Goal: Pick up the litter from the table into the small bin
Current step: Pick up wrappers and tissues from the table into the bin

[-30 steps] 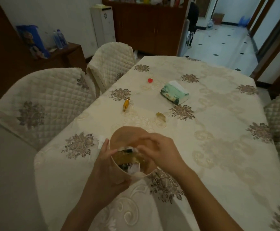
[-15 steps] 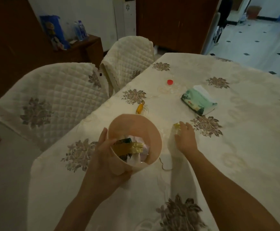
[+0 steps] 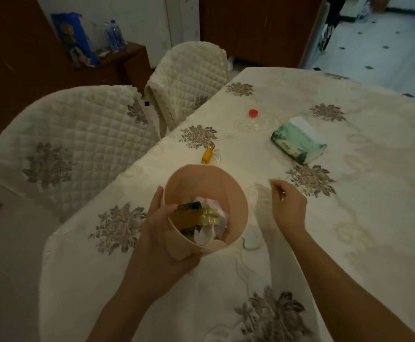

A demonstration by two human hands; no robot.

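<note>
My left hand (image 3: pixel 163 233) grips the near-left wall of the small pink bin (image 3: pixel 206 181), thumb hooked over the rim. The bin is tilted toward me above the table edge and holds a gold packet, a dark wrapper and crumpled white paper. My right hand (image 3: pixel 288 206) hovers just right of the bin, fingers curled around a small gold wrapper that is mostly hidden; only a glint shows. An orange wrapper (image 3: pixel 207 155) lies just beyond the bin. A red bottle cap (image 3: pixel 253 113) sits farther back.
A green tissue pack (image 3: pixel 299 140) lies on the cream floral tablecloth (image 3: pixel 349 218) at the right. Two quilted chairs (image 3: pixel 78 144) (image 3: pixel 189 77) stand along the table's left side. A dark side table with bottles (image 3: pixel 114 35) is behind them.
My right hand left the bin, reached to the gold wrapper on the cloth, closed on it and lifted it. The bin stayed in my left hand. The view shifted forward.
</note>
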